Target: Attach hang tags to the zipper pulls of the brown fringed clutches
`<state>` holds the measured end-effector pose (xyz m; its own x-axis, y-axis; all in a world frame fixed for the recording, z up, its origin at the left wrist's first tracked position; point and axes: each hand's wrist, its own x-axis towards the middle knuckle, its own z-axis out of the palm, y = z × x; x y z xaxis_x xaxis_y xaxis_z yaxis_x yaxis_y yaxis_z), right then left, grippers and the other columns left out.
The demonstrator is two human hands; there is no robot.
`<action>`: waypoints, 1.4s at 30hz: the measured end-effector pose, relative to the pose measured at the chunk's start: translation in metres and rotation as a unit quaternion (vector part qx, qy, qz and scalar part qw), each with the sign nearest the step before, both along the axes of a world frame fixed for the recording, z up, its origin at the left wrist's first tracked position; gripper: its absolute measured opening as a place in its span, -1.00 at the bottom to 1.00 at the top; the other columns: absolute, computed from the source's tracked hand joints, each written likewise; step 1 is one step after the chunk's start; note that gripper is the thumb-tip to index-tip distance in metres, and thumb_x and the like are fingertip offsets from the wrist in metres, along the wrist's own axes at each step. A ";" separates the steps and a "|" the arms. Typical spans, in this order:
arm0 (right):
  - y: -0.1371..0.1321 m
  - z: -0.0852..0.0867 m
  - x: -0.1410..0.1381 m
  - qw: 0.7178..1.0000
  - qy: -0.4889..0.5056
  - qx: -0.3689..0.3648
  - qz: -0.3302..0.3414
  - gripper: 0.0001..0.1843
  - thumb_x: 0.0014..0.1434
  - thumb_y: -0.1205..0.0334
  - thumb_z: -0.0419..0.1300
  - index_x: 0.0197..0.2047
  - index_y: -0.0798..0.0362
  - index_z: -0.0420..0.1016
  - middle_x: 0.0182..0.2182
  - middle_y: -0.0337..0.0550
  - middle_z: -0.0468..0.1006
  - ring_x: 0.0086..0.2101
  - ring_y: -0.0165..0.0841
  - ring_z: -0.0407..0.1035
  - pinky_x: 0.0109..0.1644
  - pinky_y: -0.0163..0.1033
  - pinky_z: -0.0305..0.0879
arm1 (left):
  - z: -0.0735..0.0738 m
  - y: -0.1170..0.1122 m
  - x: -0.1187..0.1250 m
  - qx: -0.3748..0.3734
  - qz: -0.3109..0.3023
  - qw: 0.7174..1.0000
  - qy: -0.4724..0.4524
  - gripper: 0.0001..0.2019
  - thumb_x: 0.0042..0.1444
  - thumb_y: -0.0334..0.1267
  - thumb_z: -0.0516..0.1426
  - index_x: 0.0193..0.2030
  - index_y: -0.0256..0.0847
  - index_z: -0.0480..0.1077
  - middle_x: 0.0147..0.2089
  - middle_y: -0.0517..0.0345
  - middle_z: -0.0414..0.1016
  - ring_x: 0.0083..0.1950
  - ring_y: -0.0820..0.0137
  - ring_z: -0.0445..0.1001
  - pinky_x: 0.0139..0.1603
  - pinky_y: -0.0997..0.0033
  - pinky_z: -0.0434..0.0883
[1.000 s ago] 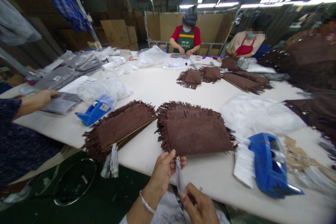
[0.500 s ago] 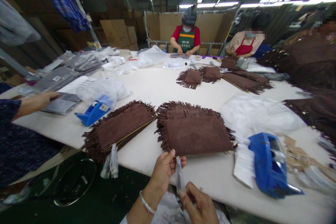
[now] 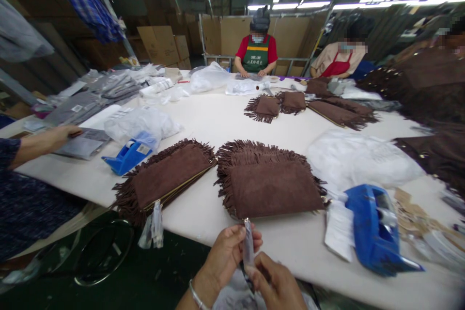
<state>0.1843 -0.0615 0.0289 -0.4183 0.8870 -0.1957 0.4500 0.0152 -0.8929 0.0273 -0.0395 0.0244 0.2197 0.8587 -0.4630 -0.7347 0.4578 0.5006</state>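
Note:
Just past the table's front edge, my left hand (image 3: 227,254) curls its fingers round the upper part of a narrow strip wrapped in clear plastic (image 3: 248,244). This strip hangs from the zipper corner of a brown fringed suede pouch (image 3: 272,186), which lies flat on the table. Lower down, my right hand (image 3: 278,281) pinches the strip's bottom end between thumb and fingers. A second fringed pouch (image 3: 170,172) lies to the left, its own plastic-wrapped strips (image 3: 157,223) hanging over the edge. What is inside the wrapping is hard to make out.
Blue tape dispensers stand at right (image 3: 376,227) and left (image 3: 127,155). Clear plastic bags (image 3: 363,157) lie beyond the right one. A co-worker's hand (image 3: 60,138) rests on a grey packet at left. More fringed pouches (image 3: 267,106) and two people (image 3: 257,55) are across the table.
My left hand has slid down slightly from the pouch's corner onto the plastic-wrapped strip. My right hand keeps its pinch. Across the table, a person's hands have shifted apart.

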 end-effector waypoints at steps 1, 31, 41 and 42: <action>0.005 0.005 0.002 1.000 -0.002 0.010 -0.004 -0.71 0.26 0.02 0.01 -0.34 0.03 0.38 -0.47 -0.24 0.50 -0.46 -0.39 0.38 -0.37 -0.37 0.25 | -0.001 0.000 0.000 -0.006 -0.005 1.000 0.007 -0.71 0.07 -0.20 0.22 -0.12 -0.36 0.44 -0.15 -0.21 0.58 -0.17 0.22 0.56 -0.07 0.25 0.42; 0.082 0.023 -0.009 0.984 -0.080 0.145 0.061 -0.73 0.31 0.25 -0.07 -0.13 0.01 0.44 -0.37 -0.16 0.56 -0.37 -0.35 0.45 -0.29 -0.34 0.24 | 0.002 0.021 0.011 0.043 0.066 0.995 0.067 -0.78 0.13 -0.28 0.17 -0.10 -0.30 0.49 -0.19 0.00 0.58 -0.14 0.29 0.50 -0.08 0.38 0.37; 0.087 0.015 -0.020 0.934 -0.229 0.256 0.100 -0.85 0.24 0.40 -0.01 -0.24 0.03 0.35 -0.44 -0.22 0.53 -0.43 -0.35 0.43 -0.39 -0.30 0.06 | -0.003 0.021 0.010 0.030 0.066 0.995 0.073 -0.75 0.11 -0.25 0.19 -0.09 -0.31 0.47 -0.22 0.00 0.58 -0.12 0.27 0.51 -0.09 0.37 0.39; 0.086 0.013 -0.021 0.936 -0.230 0.253 0.089 -0.87 0.25 0.39 0.00 -0.22 0.03 0.33 -0.44 -0.23 0.53 -0.45 -0.35 0.43 -0.41 -0.29 0.04 | -0.003 0.021 0.009 0.033 0.062 0.995 0.076 -0.74 0.11 -0.26 0.19 -0.07 -0.31 0.47 -0.21 0.00 0.58 -0.11 0.27 0.50 -0.08 0.36 0.39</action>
<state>0.1633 0.0248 0.0418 -0.5436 0.8386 0.0354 0.7342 0.4955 -0.4641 0.0364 -0.0180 0.0217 0.0414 0.9048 -0.4238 -0.6976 0.3298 0.6361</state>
